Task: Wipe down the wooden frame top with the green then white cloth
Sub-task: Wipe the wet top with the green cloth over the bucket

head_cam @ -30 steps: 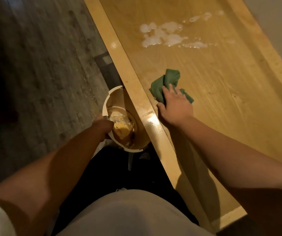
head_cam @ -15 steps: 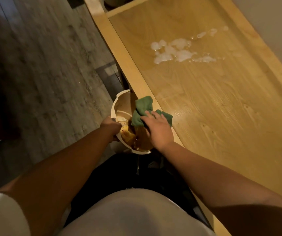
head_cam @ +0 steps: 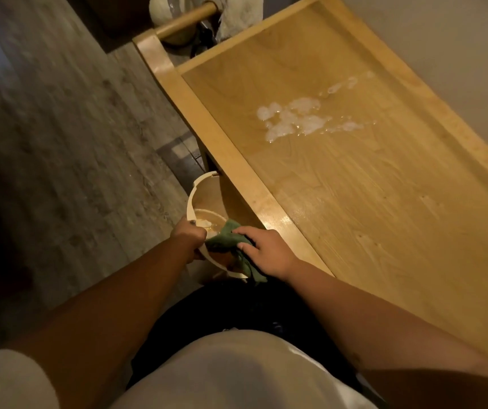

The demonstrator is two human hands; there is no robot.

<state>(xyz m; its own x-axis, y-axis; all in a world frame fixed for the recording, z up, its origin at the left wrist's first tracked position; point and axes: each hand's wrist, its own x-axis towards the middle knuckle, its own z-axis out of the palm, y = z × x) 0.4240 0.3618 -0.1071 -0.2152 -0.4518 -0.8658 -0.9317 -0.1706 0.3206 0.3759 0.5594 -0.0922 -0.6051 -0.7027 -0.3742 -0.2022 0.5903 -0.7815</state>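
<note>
1. The left hand (head_cam: pixel 188 234) is curled tight around the near rim of a cream bucket (head_cam: pixel 191 199), which hangs just off the frame's left edge, above the grey plank floor (head_cam: pixel 59 128).
2. The right hand (head_cam: pixel 266 250) presses the green cloth (head_cam: pixel 225 239) over the bucket's rim at about 4 o'clock from the bucket's centre; its fingers are spread and bent down onto the cloth, with a tail of fabric hanging outside the rim toward the body.
3. Inside the bucket lies murky brownish water with a pale lump (possibly foam or a second cloth; the dim light makes it hard to say).
4. The wooden frame top (head_cam: pixel 369 202) stretches from 5 o'clock up to 12 o'clock, with a raised border along both long sides.
5. A patch of white suds (head_cam: pixel 299 119) sits on the panel toward 1 o'clock, well apart from both hands.
6. Past the far end, a round wooden rail (head_cam: pixel 183 20) carries a draped pale cloth (head_cam: pixel 237 16).
</note>
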